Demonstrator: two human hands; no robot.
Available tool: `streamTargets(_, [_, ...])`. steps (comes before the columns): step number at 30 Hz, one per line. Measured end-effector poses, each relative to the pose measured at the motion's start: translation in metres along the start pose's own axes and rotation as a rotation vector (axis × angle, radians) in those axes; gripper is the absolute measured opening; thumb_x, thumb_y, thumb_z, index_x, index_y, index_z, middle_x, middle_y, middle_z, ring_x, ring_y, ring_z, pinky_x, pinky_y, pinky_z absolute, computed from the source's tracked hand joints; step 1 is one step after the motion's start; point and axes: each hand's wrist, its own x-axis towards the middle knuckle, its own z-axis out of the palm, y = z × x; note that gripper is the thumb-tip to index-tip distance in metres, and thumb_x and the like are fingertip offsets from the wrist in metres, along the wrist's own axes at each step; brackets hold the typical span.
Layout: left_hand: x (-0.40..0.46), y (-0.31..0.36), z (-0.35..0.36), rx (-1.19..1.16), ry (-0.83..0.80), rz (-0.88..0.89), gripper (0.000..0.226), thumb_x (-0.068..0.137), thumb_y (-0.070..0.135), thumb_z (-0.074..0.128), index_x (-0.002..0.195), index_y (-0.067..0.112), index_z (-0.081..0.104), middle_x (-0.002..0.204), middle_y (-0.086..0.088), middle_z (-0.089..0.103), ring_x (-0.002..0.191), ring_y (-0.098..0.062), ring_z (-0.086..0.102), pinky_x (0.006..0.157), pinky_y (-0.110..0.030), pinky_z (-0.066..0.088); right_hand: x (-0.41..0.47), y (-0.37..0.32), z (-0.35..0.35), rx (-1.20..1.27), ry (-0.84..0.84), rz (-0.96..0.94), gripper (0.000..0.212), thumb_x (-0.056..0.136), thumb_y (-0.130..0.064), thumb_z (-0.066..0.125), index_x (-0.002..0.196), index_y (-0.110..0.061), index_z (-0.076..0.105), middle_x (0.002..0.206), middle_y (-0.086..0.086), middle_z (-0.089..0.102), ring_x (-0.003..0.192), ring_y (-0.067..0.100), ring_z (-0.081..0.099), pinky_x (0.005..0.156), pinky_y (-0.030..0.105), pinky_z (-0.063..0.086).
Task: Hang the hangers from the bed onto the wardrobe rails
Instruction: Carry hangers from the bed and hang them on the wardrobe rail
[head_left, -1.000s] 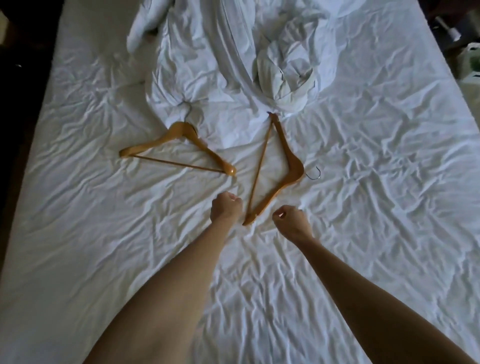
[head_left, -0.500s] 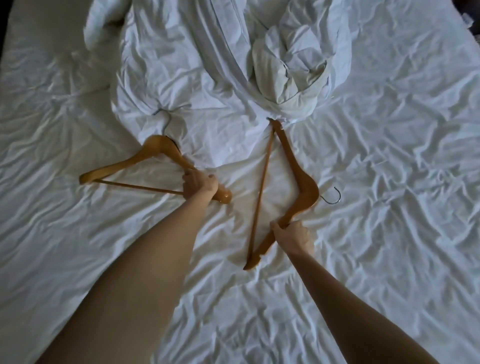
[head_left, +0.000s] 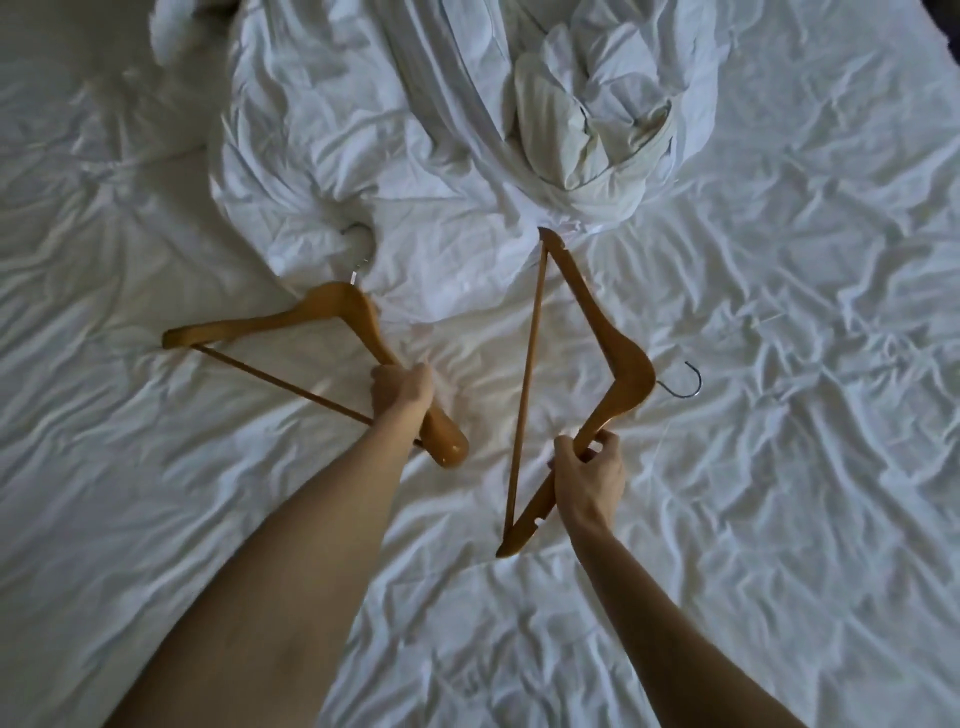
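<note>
Two wooden hangers with metal hooks lie on the white bed sheet (head_left: 779, 467). The left hanger (head_left: 291, 325) points its hook up toward the bundled duvet. My left hand (head_left: 400, 392) is closed around its right shoulder arm, near the rounded end. The right hanger (head_left: 618, 374) stands on end in the view, its hook pointing right. My right hand (head_left: 589, 475) grips its lower shoulder arm, a little above the notched tip. No wardrobe or rail is in view.
A rumpled white duvet (head_left: 415, 130) with a twisted knot of cloth (head_left: 592, 130) is heaped at the top centre, just beyond both hangers. Wrinkled sheet stretches out on all sides.
Both hands reached forward from fists above the sheet and closed on the hangers, left on the left one, right on the right one. The camera moved closer to the bed.
</note>
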Motion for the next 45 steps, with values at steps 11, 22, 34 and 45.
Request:
streamTargets(11, [-0.170, -0.057, -0.081, -0.355, -0.228, 0.317, 0.020, 0.102, 0.031, 0.052, 0.106, 0.013, 0.057, 0.072, -0.010, 0.072, 0.059, -0.022, 0.072, 0.059, -0.035, 0.062, -0.122, -0.068, -0.094, -0.045, -0.249, -0.372, 0.006, 0.093, -0.020, 0.068, 0.095, -0.026, 0.066, 0.068, 0.024, 0.062, 0.052, 0.019, 0.054, 0.052, 0.045, 0.052])
streamTargets(22, [-0.352, -0.078, -0.252, -0.593, -0.336, 0.501, 0.021, 0.102, 0.029, 0.057, 0.116, 0.013, 0.059, 0.074, -0.018, 0.070, 0.063, -0.030, 0.070, 0.060, -0.037, 0.060, -0.300, -0.149, -0.177, -0.113, -0.527, -0.703, 0.009, 0.097, -0.038, 0.063, 0.101, -0.033, 0.070, 0.062, 0.007, 0.063, 0.050, 0.010, 0.057, 0.051, 0.020, 0.047])
streamTargets(34, [-0.500, -0.191, -0.423, -0.769, 0.047, 0.513, 0.017, 0.105, 0.022, 0.051, 0.117, 0.011, 0.057, 0.072, -0.014, 0.069, 0.059, -0.027, 0.065, 0.062, -0.033, 0.057, -0.468, -0.188, -0.189, -0.183, -0.952, -1.052, 0.007, 0.095, -0.025, 0.068, 0.090, -0.024, 0.072, 0.059, 0.010, 0.065, 0.048, 0.009, 0.057, 0.048, 0.019, 0.043])
streamTargets(45, [-0.586, -0.382, -0.565, -0.917, 0.529, 0.410, 0.023, 0.105, 0.021, 0.048, 0.110, 0.000, 0.055, 0.075, -0.015, 0.068, 0.061, -0.025, 0.067, 0.063, -0.032, 0.059, -0.723, -0.134, -0.109, -0.254, -1.417, -1.169, 0.020, 0.098, -0.032, 0.064, 0.086, -0.017, 0.070, 0.061, 0.004, 0.066, 0.051, 0.005, 0.059, 0.055, 0.020, 0.047])
